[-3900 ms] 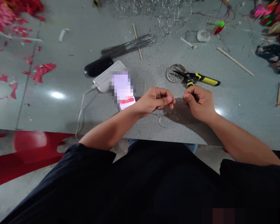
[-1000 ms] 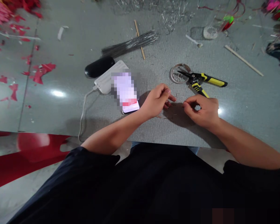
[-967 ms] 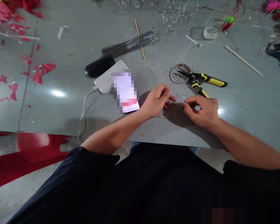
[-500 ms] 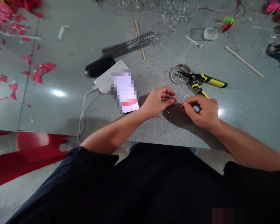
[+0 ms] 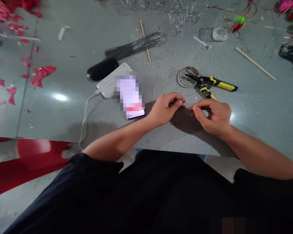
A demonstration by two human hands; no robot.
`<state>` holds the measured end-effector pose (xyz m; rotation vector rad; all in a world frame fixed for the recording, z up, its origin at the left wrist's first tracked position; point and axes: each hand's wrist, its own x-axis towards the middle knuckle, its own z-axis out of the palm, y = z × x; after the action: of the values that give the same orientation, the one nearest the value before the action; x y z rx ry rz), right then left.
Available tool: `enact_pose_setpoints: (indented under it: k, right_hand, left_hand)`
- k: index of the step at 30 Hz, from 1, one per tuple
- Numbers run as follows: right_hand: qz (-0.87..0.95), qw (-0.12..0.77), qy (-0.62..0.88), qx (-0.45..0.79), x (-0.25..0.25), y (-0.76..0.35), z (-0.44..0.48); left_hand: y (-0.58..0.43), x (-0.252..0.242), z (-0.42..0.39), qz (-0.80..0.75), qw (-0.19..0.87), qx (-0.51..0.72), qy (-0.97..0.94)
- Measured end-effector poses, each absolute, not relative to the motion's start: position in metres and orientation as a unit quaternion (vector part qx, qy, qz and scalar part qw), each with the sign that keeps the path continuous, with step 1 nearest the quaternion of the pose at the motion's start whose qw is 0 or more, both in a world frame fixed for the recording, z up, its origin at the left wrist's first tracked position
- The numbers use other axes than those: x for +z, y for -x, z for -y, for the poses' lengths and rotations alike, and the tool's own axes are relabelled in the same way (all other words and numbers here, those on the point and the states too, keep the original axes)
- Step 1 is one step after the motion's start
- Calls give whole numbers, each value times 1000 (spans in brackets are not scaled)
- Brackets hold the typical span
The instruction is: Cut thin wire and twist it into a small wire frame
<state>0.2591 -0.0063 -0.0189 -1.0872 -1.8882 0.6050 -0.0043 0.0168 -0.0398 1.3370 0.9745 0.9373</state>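
Grey, scrap-littered tabletop all round, and right in the thick of it lay the yellow-and-black snips! Just nearer the person than the snips, the right hand had thumb and forefinger pinched together, apparently on thin wire whose arc glinted between hand and snips; stuff that fine seemed to call for fingertips alone. Nearer and left of the snips, the left hand curled loosely, thumb almost on the fingers; whether it gripped wire, I couldn't make out. The snips' handles pointed rightward, presumably for easy reach, blades over a round ring. And the change! Moments earlier the left fingers were spread wider, a loop plain below them; now they'd drawn in, and little loop showed.
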Motion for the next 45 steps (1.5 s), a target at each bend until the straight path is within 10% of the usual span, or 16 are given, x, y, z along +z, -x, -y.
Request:
enact_pose_setpoints:
  k: [13,30,36,45]
  right_hand:
    - [793,324,463,227,-9,-261,5]
    - [757,419,470,177,-13,-287,-28]
    - [753,207,624,26,-45,-334,-78]
    - [764,174,621,9,-54,-318,-69]
  left_hand:
    - [2,-14,-19,-468,612,363,-525]
    - [4,-6,-24,-488,613,387,-485]
    - [6,-5,-27,-497,601,405,-478]
    - [12,-9,-31,-499,562,430,-500]
